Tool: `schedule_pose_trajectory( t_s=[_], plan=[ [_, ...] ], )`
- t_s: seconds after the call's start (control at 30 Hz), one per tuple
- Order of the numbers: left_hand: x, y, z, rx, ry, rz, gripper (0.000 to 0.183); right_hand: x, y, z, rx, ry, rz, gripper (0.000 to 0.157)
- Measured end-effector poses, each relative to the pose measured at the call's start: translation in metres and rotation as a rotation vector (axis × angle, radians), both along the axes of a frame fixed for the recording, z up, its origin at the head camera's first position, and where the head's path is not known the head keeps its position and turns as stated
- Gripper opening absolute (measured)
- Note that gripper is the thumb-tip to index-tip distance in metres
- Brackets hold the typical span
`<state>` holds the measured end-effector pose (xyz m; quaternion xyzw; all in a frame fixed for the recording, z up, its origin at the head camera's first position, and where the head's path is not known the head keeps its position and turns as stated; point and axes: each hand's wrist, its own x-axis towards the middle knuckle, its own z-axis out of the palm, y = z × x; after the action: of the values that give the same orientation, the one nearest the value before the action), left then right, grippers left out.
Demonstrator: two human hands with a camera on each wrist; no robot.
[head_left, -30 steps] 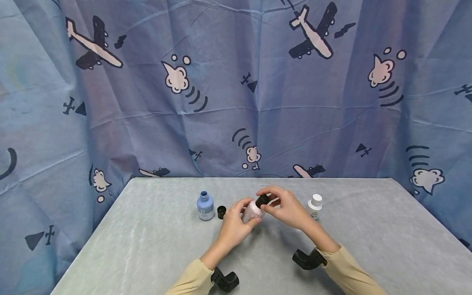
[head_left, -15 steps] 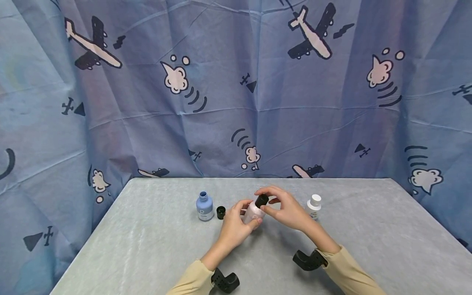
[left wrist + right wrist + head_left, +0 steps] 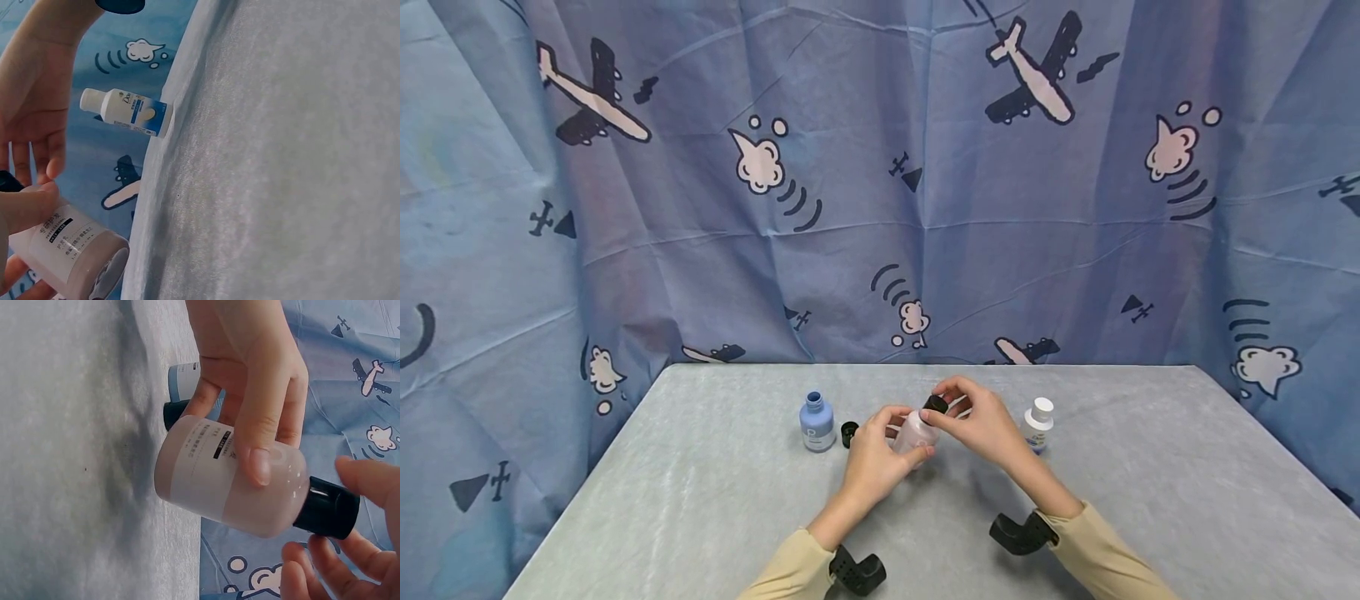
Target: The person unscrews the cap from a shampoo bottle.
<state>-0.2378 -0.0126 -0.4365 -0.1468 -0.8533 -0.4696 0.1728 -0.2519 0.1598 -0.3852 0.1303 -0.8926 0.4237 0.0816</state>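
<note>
- as the pink bottle (image 3: pixel 219 469) leaned between the two hands, its long axis ran on a slant, base toward the left palm and neck up toward the right fingers.
- the left hand (image 3: pixel 872 454) gripped the bottle's body — thumb across the near face, fingers behind it.
- the right hand (image 3: pixel 983 423) was the nearer one to the black cap (image 3: pixel 326 507), which sat at the bottle's mouth; its fingers curled round that cap, thumb on one side and fingertips on the other — how hard they pressed could not be told.
- near the left hand, on the pale table (image 3: pixel 1150 475), an uncapped blue bottle (image 3: pixel 817 425) stood upright, and a loose dark lid (image 3: pixel 848 434) lay between it and that hand.
- just beyond the right wrist, a white bottle (image 3: pixel 1037 431) stood upright with its white lid (image 3: pixel 1042 406) on.
- behind the table hung a blue curtain (image 3: pixel 842 183) printed with planes.
</note>
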Motion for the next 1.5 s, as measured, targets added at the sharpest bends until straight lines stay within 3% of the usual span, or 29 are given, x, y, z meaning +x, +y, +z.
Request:
schedule_pose_trajectory(
  t_s=[0.2, 0.63, 0.87, 1.23, 1.5],
  plan=[
    [0.001, 0.000, 0.001, 0.004, -0.008, -0.010, 0.050, 0.000, 0.000, 0.000, -0.015, 0.037, 0.036, 0.031],
    [-0.002, -0.003, -0.001, -0.010, 0.011, -0.063, 0.046, -0.001, 0.004, 0.002, -0.032, 0.091, 0.195, 0.031],
    [-0.003, -0.003, 0.003, -0.010, -0.068, -0.104, 0.049, -0.003, 0.008, 0.007, -0.020, 0.075, 0.251, 0.031],
    [-0.001, 0.000, 0.012, 0.006, -0.053, -0.069, 0.049, -0.002, 0.010, 0.015, 0.007, 0.050, 0.156, 0.040],
    [-0.005, 0.005, 0.014, 0.022, -0.053, -0.053, 0.050, -0.006, 0.008, 0.016, 0.014, 0.048, 0.102, 0.037]
  ],
)
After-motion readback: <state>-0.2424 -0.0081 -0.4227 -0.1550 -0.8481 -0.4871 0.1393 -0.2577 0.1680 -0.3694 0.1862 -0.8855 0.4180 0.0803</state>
